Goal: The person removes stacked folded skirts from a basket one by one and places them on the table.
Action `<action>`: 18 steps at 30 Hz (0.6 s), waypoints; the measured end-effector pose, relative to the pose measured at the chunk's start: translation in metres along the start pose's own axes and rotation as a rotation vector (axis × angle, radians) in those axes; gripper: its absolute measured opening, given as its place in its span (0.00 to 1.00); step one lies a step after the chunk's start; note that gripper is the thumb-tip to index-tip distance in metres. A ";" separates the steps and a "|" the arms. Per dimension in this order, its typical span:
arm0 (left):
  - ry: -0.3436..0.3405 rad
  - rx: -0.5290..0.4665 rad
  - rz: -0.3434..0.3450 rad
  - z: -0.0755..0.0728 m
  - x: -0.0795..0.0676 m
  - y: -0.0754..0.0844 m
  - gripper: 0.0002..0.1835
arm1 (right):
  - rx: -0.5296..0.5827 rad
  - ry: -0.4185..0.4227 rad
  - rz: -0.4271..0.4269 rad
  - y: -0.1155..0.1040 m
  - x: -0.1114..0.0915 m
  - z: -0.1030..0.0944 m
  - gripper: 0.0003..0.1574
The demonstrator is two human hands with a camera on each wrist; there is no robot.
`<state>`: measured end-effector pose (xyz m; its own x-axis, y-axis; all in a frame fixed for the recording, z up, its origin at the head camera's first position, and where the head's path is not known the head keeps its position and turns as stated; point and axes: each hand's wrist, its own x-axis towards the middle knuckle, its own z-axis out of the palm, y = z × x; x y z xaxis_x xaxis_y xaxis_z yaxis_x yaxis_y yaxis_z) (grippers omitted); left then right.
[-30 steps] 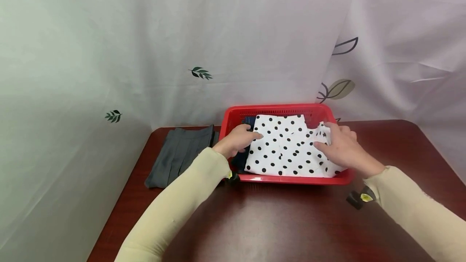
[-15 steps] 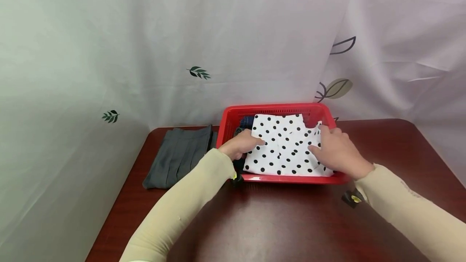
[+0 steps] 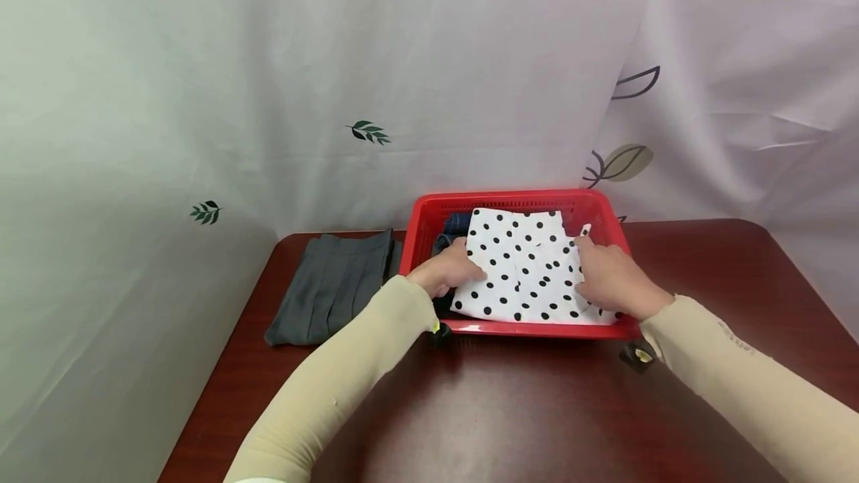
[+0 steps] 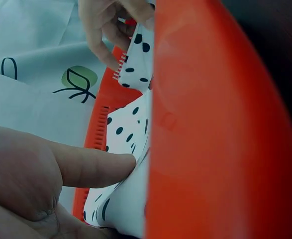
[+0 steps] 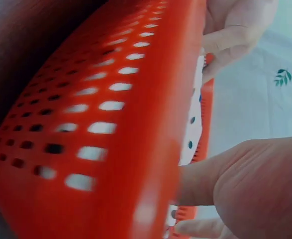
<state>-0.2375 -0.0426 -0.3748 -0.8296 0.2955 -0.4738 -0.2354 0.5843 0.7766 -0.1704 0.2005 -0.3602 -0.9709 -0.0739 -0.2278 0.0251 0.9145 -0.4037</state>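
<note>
A folded white garment with black polka dots (image 3: 517, 267) lies on top inside the red plastic basket (image 3: 523, 329). At its left edge my left hand (image 3: 450, 268) pinches the cloth; the left wrist view shows the thumb pressed on its upper side, the other fingers partly hidden below. My right hand (image 3: 614, 274) grips the garment's right side, and in the left wrist view the fingers of that right hand (image 4: 108, 27) curl at a raised part of the cloth. Dark blue denim (image 3: 458, 223) shows beneath the garment on the left.
A folded grey pleated garment (image 3: 335, 285) lies left of the basket on the dark red-brown table (image 3: 483, 401). A pale curtain (image 3: 470, 80) with leaf prints hangs close behind the basket and along the left side.
My right hand has moved left and inward, from the garment's right edge to a grip on it. The left hand has come slightly down and right. The dotted garment's right side is drawn in.
</note>
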 end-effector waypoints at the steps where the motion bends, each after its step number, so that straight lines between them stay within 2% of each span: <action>1: -0.002 -0.006 0.002 0.001 0.000 0.000 0.38 | 0.008 0.002 -0.006 0.001 0.000 0.001 0.57; 8: -0.025 -0.054 0.011 0.003 -0.003 -0.001 0.44 | 0.039 0.004 -0.029 0.002 0.001 0.008 0.55; 12: -0.010 -0.051 0.000 0.005 -0.006 -0.002 0.46 | 0.097 0.004 0.010 0.007 0.003 0.009 0.54; 18: 0.009 -0.066 -0.005 0.008 -0.006 -0.004 0.45 | 0.170 -0.024 0.099 0.009 0.005 0.006 0.62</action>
<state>-0.2274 -0.0411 -0.3779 -0.8325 0.2858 -0.4747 -0.2725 0.5347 0.7999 -0.1736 0.2062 -0.3706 -0.9557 0.0019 -0.2944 0.1624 0.8375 -0.5218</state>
